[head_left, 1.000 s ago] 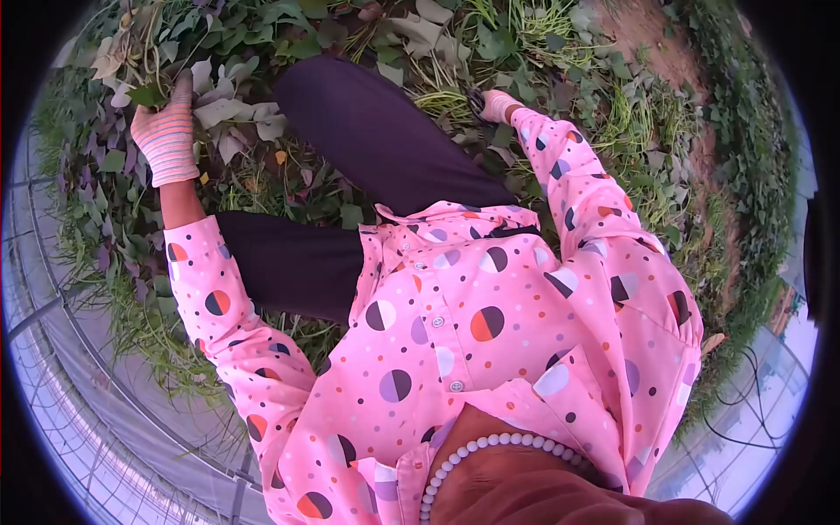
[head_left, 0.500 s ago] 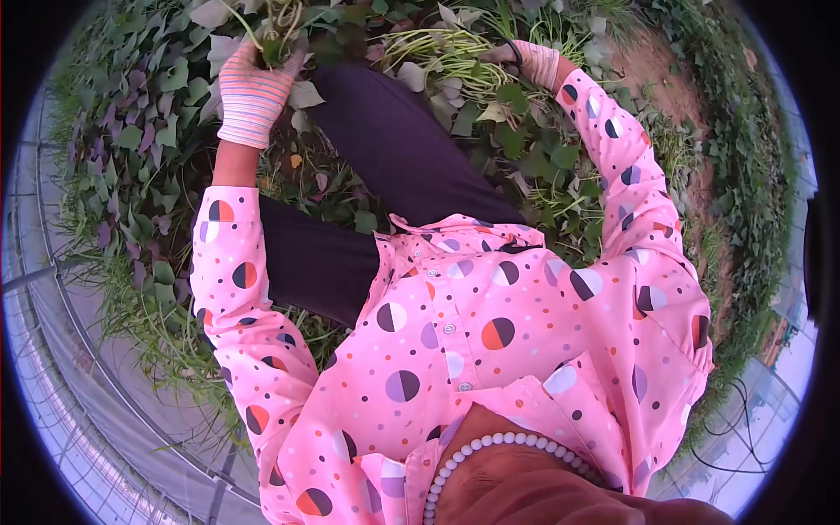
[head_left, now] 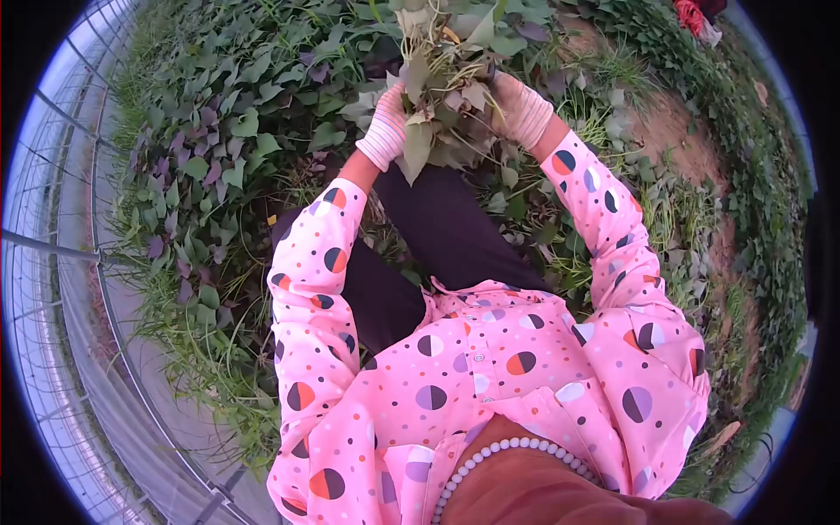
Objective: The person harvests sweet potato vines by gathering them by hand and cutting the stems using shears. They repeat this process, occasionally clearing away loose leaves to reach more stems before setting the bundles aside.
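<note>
A bunch of cut leafy vines (head_left: 444, 109), with pale stems and heart-shaped leaves, is held up between my two hands above my knees. My left hand (head_left: 386, 131), in a striped knit glove, closes on the bunch's left side, its fingertips partly behind leaves. On the right side my right hand (head_left: 522, 112), in a soiled striped glove, is closed round the stems. A small dark item (head_left: 491, 72) shows by its fingers; I cannot make out what it is.
Dense leafy vines (head_left: 236, 131) cover the ground at the left. Bare soil (head_left: 674, 131) runs along the right, beside another leafy row (head_left: 761, 210). A metal frame (head_left: 114, 315) with sheeting stands at the far left. Something red (head_left: 689, 16) lies at the top right.
My left hand has swung right with its stems, and my right hand has come in from the right-hand pile. Both now meet at one bunch. The view has turned slightly.
</note>
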A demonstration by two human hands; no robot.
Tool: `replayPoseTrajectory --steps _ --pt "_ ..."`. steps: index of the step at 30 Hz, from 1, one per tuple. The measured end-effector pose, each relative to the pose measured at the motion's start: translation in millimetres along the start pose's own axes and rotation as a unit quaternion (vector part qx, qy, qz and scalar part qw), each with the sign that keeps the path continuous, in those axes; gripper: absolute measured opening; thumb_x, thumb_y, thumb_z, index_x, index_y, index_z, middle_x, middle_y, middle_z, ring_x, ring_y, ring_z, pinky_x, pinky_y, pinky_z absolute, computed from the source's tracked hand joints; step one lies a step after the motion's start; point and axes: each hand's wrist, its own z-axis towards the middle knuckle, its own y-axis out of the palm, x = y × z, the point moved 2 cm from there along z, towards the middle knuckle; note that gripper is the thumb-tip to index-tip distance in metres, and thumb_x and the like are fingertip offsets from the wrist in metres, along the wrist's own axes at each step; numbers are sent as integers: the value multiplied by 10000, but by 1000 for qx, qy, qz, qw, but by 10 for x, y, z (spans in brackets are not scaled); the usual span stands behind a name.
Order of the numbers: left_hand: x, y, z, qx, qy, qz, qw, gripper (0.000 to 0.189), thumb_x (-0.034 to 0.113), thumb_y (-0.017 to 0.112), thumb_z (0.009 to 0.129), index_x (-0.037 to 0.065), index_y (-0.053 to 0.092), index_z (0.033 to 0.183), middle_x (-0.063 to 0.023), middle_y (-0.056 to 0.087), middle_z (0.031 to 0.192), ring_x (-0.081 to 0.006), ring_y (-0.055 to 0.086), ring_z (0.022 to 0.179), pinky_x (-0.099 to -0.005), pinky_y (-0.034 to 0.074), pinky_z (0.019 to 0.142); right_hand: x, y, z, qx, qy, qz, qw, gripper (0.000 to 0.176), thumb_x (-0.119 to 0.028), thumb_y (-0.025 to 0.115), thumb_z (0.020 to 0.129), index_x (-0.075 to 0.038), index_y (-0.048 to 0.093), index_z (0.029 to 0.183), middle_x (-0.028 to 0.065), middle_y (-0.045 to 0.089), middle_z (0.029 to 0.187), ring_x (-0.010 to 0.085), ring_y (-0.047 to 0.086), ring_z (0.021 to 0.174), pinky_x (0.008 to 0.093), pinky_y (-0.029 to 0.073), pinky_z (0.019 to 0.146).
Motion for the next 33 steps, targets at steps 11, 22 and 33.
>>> replayPoseTrajectory --steps 11,22,33 --pt "503 -190 -218 17 318 318 893 311 196 571 894 34 551 1158 -121 628 1046 -237 633 879 -341 527 771 -162 506 -160 97 -300 -214 925 384 -191 653 829 48 561 1115 66 649 949 93 583 699 226 478 636" --pt "-87 -1030 355 59 213 -147 964 516 432 373 927 88 469 1299 -128 564 1224 -277 574 1077 -474 433 945 -157 1360 338 148 -273 -737 600 747 -486 766 591 11 531 1097 211 632 945 369 621 891 392 483 848" --pt "292 -216 -186 153 272 819 481 427 468 453 878 176 559 1172 -80 663 1043 -247 639 944 -361 492 763 -244 1205 242 170 -250 -692 656 671 -397 746 571 14 558 1067 213 647 827 362 643 782 401 518 728"
